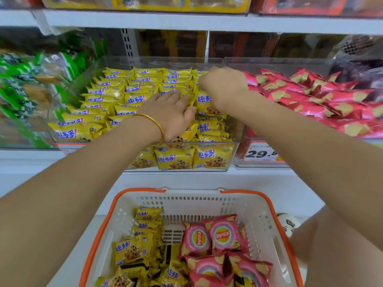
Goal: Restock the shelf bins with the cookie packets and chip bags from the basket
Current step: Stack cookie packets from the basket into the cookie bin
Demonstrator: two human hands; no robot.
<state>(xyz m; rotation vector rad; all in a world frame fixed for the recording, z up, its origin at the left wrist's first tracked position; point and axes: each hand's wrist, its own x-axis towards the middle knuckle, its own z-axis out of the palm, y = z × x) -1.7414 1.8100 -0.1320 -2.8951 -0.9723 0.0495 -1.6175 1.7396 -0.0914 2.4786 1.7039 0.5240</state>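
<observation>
A clear shelf bin holds rows of yellow cookie packets. My left hand, with a gold bangle on the wrist, presses flat on the packets in the bin's middle, fingers straight. My right hand hovers over the bin's right rows with curled fingers and pinches an upright yellow cookie packet. To the right, a second clear bin is heaped with red chip bags. Below, the white basket with an orange rim contains yellow cookie packets and red chip bags.
Green snack packs fill the bin on the left. A price label reading 29.8 fronts the chip bin. The upper shelf edge runs overhead with boxed goods above it. A small white object lies to the right of the basket.
</observation>
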